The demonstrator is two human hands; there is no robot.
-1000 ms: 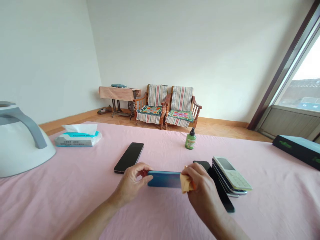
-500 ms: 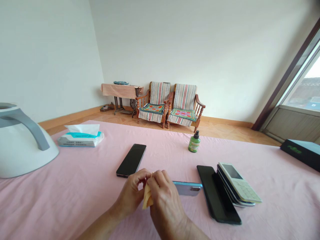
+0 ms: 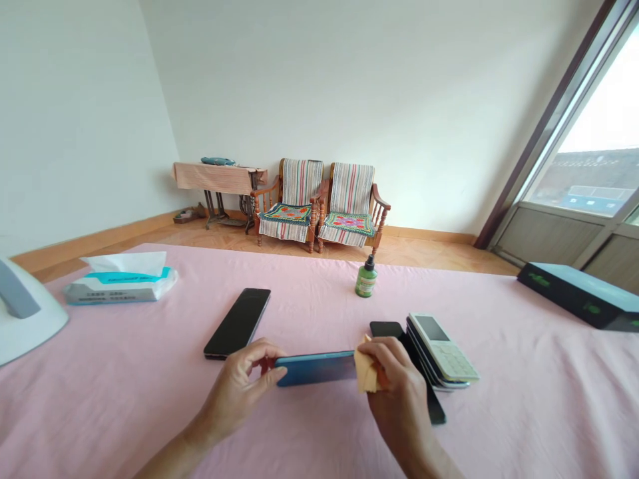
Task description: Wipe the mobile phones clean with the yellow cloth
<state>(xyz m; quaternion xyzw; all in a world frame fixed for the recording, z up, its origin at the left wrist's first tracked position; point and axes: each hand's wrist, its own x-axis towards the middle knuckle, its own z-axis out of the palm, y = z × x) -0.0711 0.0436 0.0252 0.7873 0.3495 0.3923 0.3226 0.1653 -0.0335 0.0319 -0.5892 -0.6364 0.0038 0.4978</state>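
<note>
A blue smartphone [image 3: 315, 370] is held sideways above the pink cloth, its long edge up and its back toward me. My left hand [image 3: 245, 378] pinches its left end between thumb and fingers. At the phone's other end, my right hand [image 3: 397, 382] grips a yellow cloth [image 3: 367, 372] that covers that end. Left of the phone lies a black smartphone [image 3: 237, 323], screen up. Behind my right hand another black phone [image 3: 435, 402] is partly hidden. Beside it is a stack of phones topped by a white keypad phone [image 3: 443, 346].
A green spray bottle [image 3: 366, 279] stands toward the far edge of the pink-covered table [image 3: 309, 299]. A tissue pack [image 3: 122, 283] and a white kettle-like appliance [image 3: 24, 319] are at the left. A black box [image 3: 579, 296] sits at the far right. Two wooden chairs [image 3: 347, 206] stand beyond.
My right hand with the yellow cloth has slid right along the phone, from beside my left hand to the far end. The view has turned slightly to the right.
</note>
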